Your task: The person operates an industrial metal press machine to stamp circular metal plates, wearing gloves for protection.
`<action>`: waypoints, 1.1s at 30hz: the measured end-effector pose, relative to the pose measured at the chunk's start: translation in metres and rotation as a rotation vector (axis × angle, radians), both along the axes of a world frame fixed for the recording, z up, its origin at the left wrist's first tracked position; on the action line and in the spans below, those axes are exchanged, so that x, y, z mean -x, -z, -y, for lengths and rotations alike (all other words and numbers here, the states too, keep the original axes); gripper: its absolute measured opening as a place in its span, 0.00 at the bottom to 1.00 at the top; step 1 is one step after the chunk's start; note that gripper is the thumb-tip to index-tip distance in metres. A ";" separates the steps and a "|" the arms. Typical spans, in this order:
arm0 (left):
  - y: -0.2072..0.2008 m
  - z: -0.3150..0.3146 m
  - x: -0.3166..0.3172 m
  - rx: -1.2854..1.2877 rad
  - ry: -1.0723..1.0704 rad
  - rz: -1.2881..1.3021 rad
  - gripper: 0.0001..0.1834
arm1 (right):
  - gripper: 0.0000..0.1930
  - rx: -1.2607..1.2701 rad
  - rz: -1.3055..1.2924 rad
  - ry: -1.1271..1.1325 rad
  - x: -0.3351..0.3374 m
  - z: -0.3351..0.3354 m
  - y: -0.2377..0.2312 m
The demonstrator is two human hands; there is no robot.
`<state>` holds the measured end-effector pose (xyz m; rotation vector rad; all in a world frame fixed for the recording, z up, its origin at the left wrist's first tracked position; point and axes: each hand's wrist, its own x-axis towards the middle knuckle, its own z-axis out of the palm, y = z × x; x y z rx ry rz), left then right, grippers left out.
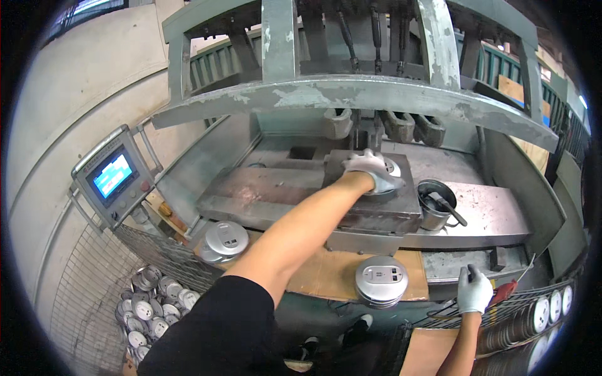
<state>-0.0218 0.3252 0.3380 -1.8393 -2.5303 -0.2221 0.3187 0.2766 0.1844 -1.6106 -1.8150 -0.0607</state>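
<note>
My left hand [369,170], in a pale glove, reaches over a dark metal die block [401,216] on the press bed. Its fingers curve over a round silver metal cover [393,168] lying on the block, and the hand hides most of it. My right hand [475,289], also gloved, is lower right with its fingers apart and nothing seen in them. Beside it is a red-handled object [504,291]. A stack of silver covers [381,280] with small cut-outs sits on the cardboard [326,274] in front of the block. Another small stack [226,239] stands to the left.
Overhead spans the press's worn green frame [351,94]. A metal pot [434,219] with a brush-like tool stands right of the block. At left are a control panel [114,174] and a wire bin of loose round parts [150,307]. Rows of discs [540,314] fill a lower-right rack.
</note>
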 end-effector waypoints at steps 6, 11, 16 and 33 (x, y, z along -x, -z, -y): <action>0.006 0.001 0.014 -0.042 0.199 -0.004 0.52 | 0.13 -0.046 -0.014 -0.009 -0.005 -0.001 0.008; 0.031 0.020 0.026 -0.216 0.153 -0.048 0.47 | 0.30 0.174 -0.166 -0.096 0.005 -0.007 -0.014; 0.063 0.116 0.053 -0.796 0.427 0.011 0.22 | 0.42 -0.235 0.021 -0.158 0.033 -0.035 -0.037; 0.203 0.230 0.126 -0.041 -0.171 -0.029 0.47 | 0.10 -0.484 -0.081 -0.528 0.147 -0.009 -0.128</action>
